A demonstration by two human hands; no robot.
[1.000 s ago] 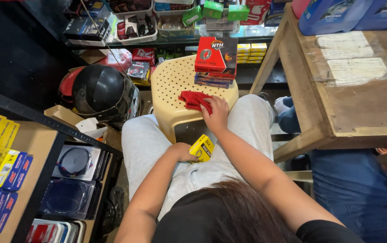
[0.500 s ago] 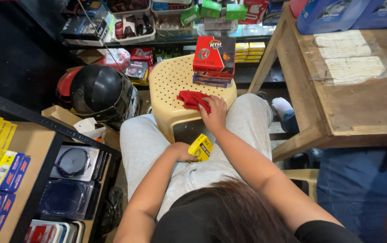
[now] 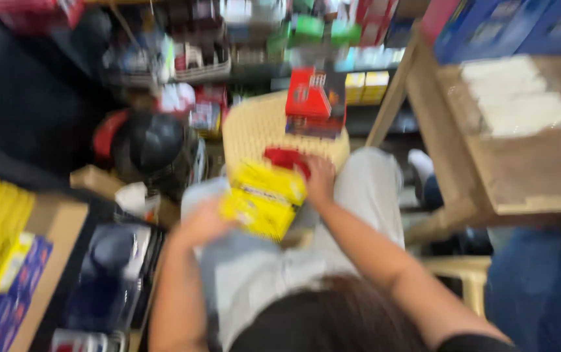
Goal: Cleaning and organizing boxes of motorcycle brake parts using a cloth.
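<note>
Left hand [image 3: 203, 223]: closed on the edge of a flat yellow cardboard packet [image 3: 264, 199], held raised above the lap of pale grey trousers [image 3: 261, 274], in front of a round cream perforated plastic stool [image 3: 261, 127]. Right hand [image 3: 319, 179]: resting on a small red packet [image 3: 287, 160] lying on the stool's near edge; the blur hides whether its fingers grip. Also on the stool, further back: a stack of red boxes [image 3: 313, 98]; black motorcycle helmet [image 3: 153, 146] on the floor to the left, wooden surface [image 3: 521, 169] to the right.
</note>
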